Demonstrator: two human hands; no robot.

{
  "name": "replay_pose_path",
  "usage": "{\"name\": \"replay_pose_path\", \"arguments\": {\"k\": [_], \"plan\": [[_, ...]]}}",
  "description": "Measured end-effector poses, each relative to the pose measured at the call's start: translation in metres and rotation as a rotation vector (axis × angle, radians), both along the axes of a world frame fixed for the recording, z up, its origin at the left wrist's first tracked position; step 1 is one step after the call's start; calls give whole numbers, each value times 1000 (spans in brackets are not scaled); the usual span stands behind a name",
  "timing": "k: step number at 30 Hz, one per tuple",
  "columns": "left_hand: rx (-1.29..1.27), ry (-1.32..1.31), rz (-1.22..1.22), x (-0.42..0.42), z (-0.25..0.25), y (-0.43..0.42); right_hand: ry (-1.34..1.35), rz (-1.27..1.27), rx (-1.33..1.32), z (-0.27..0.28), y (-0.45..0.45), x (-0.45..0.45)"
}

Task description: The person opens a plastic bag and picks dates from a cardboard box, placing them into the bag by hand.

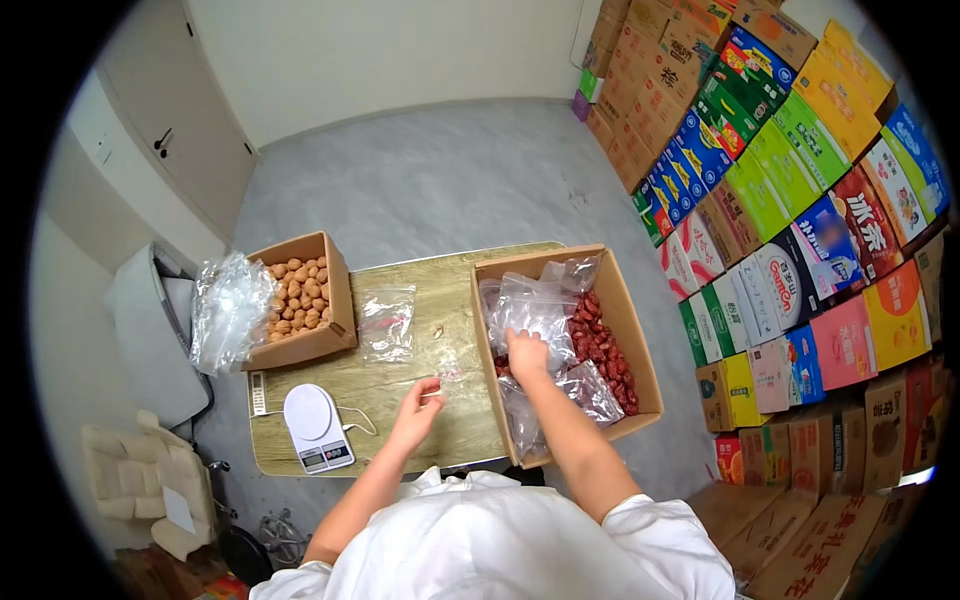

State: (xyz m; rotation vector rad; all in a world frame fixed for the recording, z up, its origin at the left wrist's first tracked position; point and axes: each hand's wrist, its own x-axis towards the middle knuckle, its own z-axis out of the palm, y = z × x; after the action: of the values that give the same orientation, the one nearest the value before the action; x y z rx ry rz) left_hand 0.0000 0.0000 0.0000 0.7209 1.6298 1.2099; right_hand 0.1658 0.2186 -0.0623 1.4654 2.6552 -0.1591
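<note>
My right hand [527, 355] is inside the cardboard box [627, 340] on the right, its fingers closed on clear plastic bags [537, 305] that lie over dark red dates [597, 345]. Over the wooden table [455, 290], my left hand [418, 408] is raised with its fingers apart and nothing in it. A small clear piece of plastic [450, 371] lies just beyond it. Farther up the table is a flat clear zip bag [387, 323]. A second cardboard box [341, 300] on the left holds walnuts [298, 293], with a heap of clear bags [228, 310] over its left side.
A white kitchen scale [313, 413] with a cable sits at the table's front left, near a white power strip [259, 393]. Stacked cartons [780, 270] line the right side. A cream chair [150, 475] stands at the lower left, and a door [170, 110] at the upper left.
</note>
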Motion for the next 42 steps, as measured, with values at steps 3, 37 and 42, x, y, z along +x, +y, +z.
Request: {"name": "replay_pose_path", "arguments": {"k": [3,37,42], "plan": [[4,14,19,-17,6,-1,268,-132,42,-5,31,11],[-21,-162,156,-75,16,-59,510,114,322,242,-79,5],[-27,-133,119,-80,13,-71,434,366,159,204,-91,-76]]}}
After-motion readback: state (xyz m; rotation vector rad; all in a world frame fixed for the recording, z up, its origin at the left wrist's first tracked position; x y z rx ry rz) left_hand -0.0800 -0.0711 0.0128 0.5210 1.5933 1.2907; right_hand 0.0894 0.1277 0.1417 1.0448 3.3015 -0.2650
